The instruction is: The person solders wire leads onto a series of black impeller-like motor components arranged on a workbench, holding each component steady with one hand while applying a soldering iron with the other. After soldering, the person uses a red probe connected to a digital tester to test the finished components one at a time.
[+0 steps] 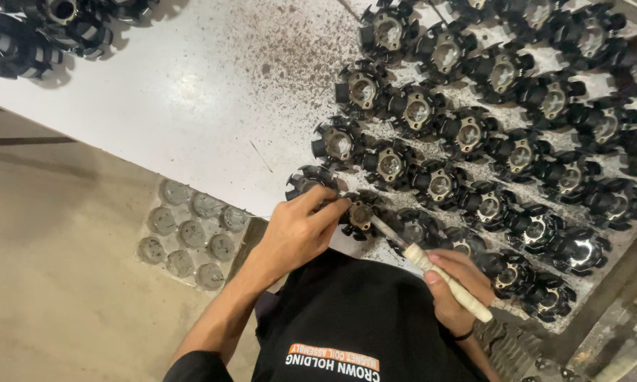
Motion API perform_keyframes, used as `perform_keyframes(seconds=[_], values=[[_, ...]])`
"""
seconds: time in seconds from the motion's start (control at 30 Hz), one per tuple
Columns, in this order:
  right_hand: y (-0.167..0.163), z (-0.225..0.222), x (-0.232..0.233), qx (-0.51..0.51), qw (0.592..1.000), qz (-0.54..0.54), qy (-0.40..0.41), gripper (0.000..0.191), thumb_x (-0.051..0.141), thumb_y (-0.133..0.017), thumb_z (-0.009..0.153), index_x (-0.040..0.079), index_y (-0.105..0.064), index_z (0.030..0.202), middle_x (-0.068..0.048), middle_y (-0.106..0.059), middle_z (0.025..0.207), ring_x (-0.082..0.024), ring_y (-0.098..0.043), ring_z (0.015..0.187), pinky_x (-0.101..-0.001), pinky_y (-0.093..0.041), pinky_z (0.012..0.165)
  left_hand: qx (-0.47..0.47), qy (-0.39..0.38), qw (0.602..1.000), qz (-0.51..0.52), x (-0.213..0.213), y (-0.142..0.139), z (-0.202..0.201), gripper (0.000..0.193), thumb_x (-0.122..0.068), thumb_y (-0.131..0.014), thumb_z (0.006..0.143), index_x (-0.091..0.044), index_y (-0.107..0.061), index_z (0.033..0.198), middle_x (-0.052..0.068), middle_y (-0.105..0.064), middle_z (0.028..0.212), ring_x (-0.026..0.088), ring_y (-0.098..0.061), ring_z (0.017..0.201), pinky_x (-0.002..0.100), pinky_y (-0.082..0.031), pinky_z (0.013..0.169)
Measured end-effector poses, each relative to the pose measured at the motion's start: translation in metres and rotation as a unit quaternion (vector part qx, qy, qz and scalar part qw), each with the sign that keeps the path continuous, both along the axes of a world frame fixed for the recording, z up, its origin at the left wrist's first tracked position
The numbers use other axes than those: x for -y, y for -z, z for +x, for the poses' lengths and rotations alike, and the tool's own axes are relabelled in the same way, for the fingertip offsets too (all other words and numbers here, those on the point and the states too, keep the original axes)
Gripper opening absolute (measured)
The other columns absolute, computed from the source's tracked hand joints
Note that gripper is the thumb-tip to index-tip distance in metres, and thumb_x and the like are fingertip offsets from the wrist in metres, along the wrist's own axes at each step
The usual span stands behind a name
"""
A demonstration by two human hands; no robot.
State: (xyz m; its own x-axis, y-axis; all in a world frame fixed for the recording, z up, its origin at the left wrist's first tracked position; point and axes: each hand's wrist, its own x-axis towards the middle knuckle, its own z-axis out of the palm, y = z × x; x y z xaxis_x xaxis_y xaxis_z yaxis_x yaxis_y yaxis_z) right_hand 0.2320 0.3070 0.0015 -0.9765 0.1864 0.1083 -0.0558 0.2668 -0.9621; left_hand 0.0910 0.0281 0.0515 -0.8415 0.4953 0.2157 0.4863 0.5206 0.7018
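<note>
A person's left hand closes its grip on a black star-shaped part with a brass-coloured centre, fingertips pressed on the part's near rim at the front edge of the white desk. The right hand is wrapped in a closed grip around the pale handle of a slim tool, whose metal shaft slants up and to the left until its tip meets the centre of that same part. Just beside the left fingers lies another black part, and beyond it dozens of like pieces stand in slanting rows across the right half of the desk, each with stubby black arms around a metallic hub. A dusting of dark specks marks the desk's bare surface near the rows. A smaller cluster of black parts sits well apart at the far left corner. Below the desk edge, on the tan floor, rests a clear plastic tray of round pockets. The person wears a black shirt, and a dark band circles the right wrist.
</note>
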Motion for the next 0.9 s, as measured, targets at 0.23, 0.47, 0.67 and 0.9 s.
perform_keyframes(seconds=[0.23,0.47,0.67,0.9], values=[[-0.009,0.0,0.008,0.028,0.998,0.041,-0.047,0.02,0.002,-0.073,0.087,-0.008,-0.07,0.104,-0.023,-0.074,0.107,-0.028,-0.075,0.1,-0.0319,-0.06,0.088,0.048,-0.006,0.999,-0.024,0.002,0.033,0.029,0.023,-0.006,-0.074,0.084,-0.005,-0.073,0.107,0.01,-0.068,0.104,0.029,-0.07,0.082,0.04,-0.058,0.067],[-0.008,0.0,0.012,0.027,0.998,0.044,-0.038,0.021,0.004,-0.075,0.087,-0.008,-0.07,0.105,-0.022,-0.074,0.108,-0.026,-0.075,0.096,-0.0295,-0.061,0.084,0.036,-0.016,0.997,-0.06,-0.004,0.038,0.037,0.019,-0.008,-0.075,0.084,-0.006,-0.071,0.102,0.008,-0.066,0.099,0.027,-0.07,0.074,0.04,-0.055,0.058],[-0.007,0.005,0.01,0.042,0.997,0.049,-0.044,0.02,0.004,-0.073,0.089,-0.008,-0.07,0.105,-0.023,-0.073,0.11,-0.027,-0.075,0.099,-0.0299,-0.061,0.087,0.041,-0.039,0.996,-0.069,-0.009,0.035,0.039,0.02,-0.01,-0.075,0.081,-0.007,-0.069,0.1,0.009,-0.065,0.1,0.027,-0.068,0.068,0.041,-0.053,0.052],[0.002,0.002,0.011,0.089,0.996,-0.006,-0.02,0.02,0.002,-0.072,0.089,-0.008,-0.072,0.107,-0.021,-0.074,0.109,-0.025,-0.074,0.094,-0.0296,-0.061,0.083,0.056,-0.012,0.994,-0.088,-0.014,0.031,0.042,0.021,-0.008,-0.072,0.085,-0.001,-0.068,0.104,0.012,-0.062,0.1,0.028,-0.068,0.073,0.04,-0.055,0.056]])
